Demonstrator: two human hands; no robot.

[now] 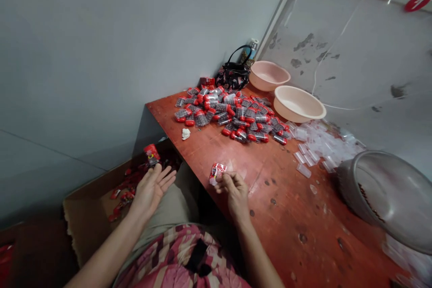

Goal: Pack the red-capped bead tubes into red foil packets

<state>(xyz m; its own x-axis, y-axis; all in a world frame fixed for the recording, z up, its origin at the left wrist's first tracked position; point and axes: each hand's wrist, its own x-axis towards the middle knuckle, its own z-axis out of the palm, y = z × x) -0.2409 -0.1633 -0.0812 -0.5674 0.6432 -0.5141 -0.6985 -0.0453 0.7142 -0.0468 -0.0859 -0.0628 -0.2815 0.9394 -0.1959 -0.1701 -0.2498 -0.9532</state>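
Observation:
My left hand [153, 185] is held palm up with its fingers spread, over the open cardboard box beside the table. Just beyond its thumb shows a small red printed packet [151, 153], apart from the fingers; whether it is in the air or resting on something I cannot tell. Over the table's near edge, my right hand [234, 189] pinches another small red printed packet [218, 172] between thumb and fingers. Farther back on the table lies a heap of clear tubes with red caps [232, 112], dark beads visible inside many.
The cardboard box [89, 211] holds more red packets. On the red-brown table [270, 216] are a white scrap [185, 133], a black handbag [232, 75], a pink basin [268, 74], a cream basin [299, 103], loose clear tubes [324, 144] and a large grey bowl [394, 193].

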